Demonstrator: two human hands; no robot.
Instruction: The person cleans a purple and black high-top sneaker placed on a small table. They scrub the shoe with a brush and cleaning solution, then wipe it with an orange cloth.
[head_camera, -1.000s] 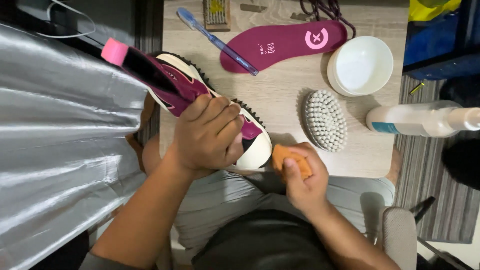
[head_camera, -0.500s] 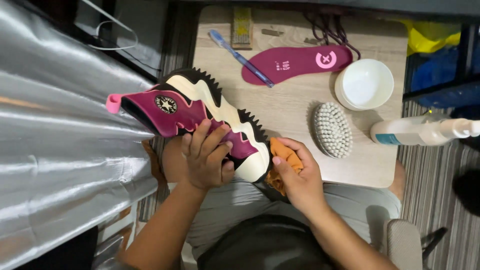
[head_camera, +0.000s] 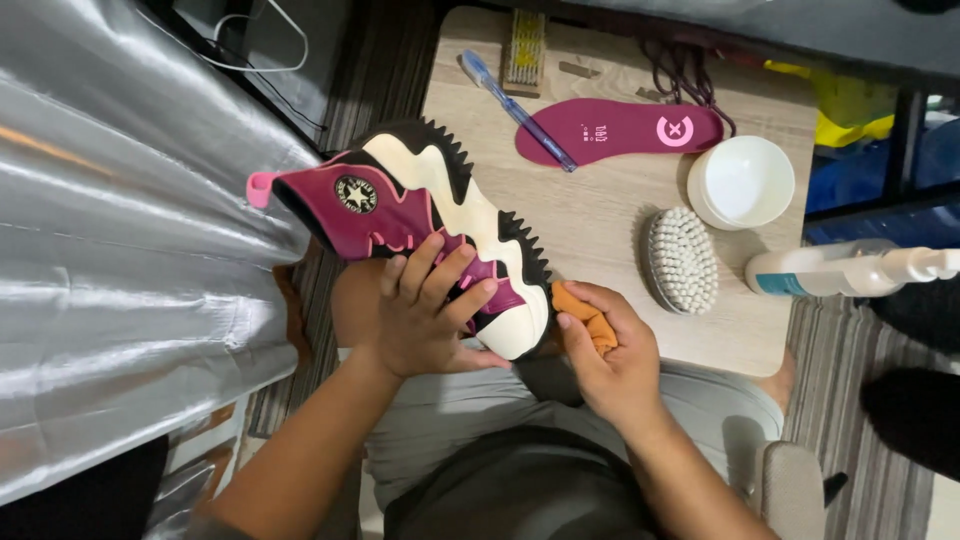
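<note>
While my left hand (head_camera: 425, 320) grips the maroon-and-cream high-top shoe (head_camera: 420, 235) above my lap, my right hand (head_camera: 610, 355) pinches an orange cloth (head_camera: 583, 312) at its toe; cleaning looks unfinished.

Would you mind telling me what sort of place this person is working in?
Probably a home room set up for cleaning shoes. A small wooden table holds a scrub brush, a white bowl and a removed insole, while the left hand holds a maroon sneaker and the right hand an orange cloth.
</note>
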